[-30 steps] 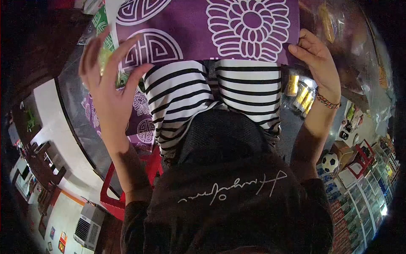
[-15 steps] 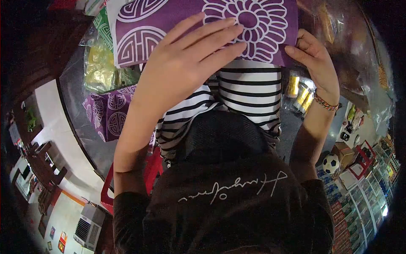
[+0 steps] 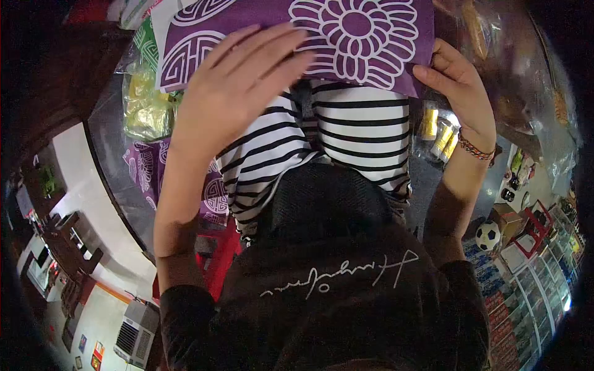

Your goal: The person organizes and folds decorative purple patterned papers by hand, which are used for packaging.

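Observation:
A purple sheet (image 3: 260, 18) printed with white round emblems and a large white flower lies across the top of the view, over the far end of my striped lap. My left hand (image 3: 241, 93) is spread flat above its left half, fingers stretched out and slightly blurred. At the sheet's right edge my right hand (image 3: 455, 77), with a braided band on the wrist, pinches the corner between thumb and curled fingers. White shows along the sheet's left edge.
Left of my lap are clear bags with yellow contents (image 3: 145, 105) and more purple patterned material (image 3: 148, 170). Gold packets (image 3: 440, 133) lie on the floor at right, near clear plastic (image 3: 495, 31). A red frame (image 3: 223, 260) is beside my left hip; a soccer ball (image 3: 487, 236) is farther right.
My left hand has slid left across the sheet, uncovering more of the flower. The sheet has shifted slightly left. My right hand keeps its pinch at the edge.

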